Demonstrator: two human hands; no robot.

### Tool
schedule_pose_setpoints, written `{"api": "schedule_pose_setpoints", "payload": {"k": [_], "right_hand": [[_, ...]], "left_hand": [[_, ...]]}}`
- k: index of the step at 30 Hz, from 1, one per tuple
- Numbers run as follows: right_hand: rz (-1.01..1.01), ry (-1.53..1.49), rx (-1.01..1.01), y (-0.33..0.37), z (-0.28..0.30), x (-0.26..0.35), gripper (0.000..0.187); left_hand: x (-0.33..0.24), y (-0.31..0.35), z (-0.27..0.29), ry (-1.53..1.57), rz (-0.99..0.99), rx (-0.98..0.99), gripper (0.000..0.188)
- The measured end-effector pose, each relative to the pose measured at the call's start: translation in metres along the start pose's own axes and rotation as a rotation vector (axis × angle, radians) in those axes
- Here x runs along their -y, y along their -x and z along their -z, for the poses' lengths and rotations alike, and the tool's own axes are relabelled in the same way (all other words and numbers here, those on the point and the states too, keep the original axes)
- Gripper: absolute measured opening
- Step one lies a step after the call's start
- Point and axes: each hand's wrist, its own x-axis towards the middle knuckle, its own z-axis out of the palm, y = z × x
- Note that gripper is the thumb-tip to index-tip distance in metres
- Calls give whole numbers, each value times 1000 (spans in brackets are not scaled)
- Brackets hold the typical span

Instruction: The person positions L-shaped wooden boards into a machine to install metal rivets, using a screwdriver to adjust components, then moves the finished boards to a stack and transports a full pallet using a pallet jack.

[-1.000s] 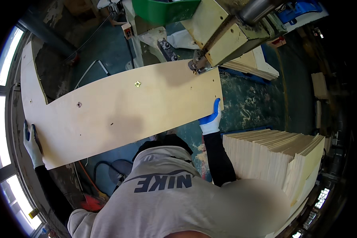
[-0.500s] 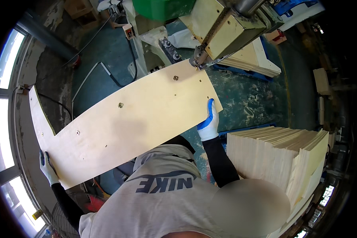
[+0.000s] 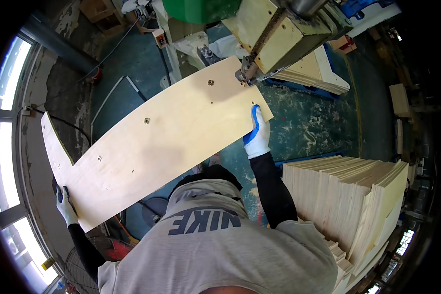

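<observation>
Both my gloved hands hold a large pale plywood panel (image 3: pixel 161 142) with one curved edge, an angled notch at its left end and several small holes, some with metal inserts. My right hand (image 3: pixel 257 133), in a white and blue glove, grips its right end, thumb on top. At the lower left end, my left hand (image 3: pixel 66 206) holds the edge, its fingers partly hidden. The panel's far right corner lies under the metal head (image 3: pixel 247 72) of a pale green machine (image 3: pixel 291 46). A hole in the panel sits right by the head's tip.
A tall stack of plywood sheets (image 3: pixel 328 196) stands at my right. More cut panels (image 3: pixel 313 73) lie on a blue pallet beyond the machine. A green bowl-shaped part (image 3: pixel 201 10) is at the top. A wire-guarded fan (image 3: pixel 95 259) stands at lower left, near windows (image 3: pixel 2 161).
The panel's right end has moved away from me and slightly left, farther under the machine head. My right hand has moved forward with it; my left hand has shifted slightly right.
</observation>
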Motion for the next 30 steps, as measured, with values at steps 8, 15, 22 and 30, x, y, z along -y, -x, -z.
{"api": "schedule_pose_setpoints", "payload": {"k": [8, 15, 22, 30], "right_hand": [[31, 51, -43, 10, -8, 3, 45], [187, 114, -184, 15, -16, -4, 43], [201, 134, -125, 10, -12, -3, 43], [-57, 231, -61, 54, -23, -1, 40]], "left_hand": [[18, -16, -4, -25, -15, 33, 60], [9, -30, -18, -1, -19, 49, 61], [19, -33, -25, 25, 14, 72, 62], [8, -15, -22, -26, 13, 41, 62]]}}
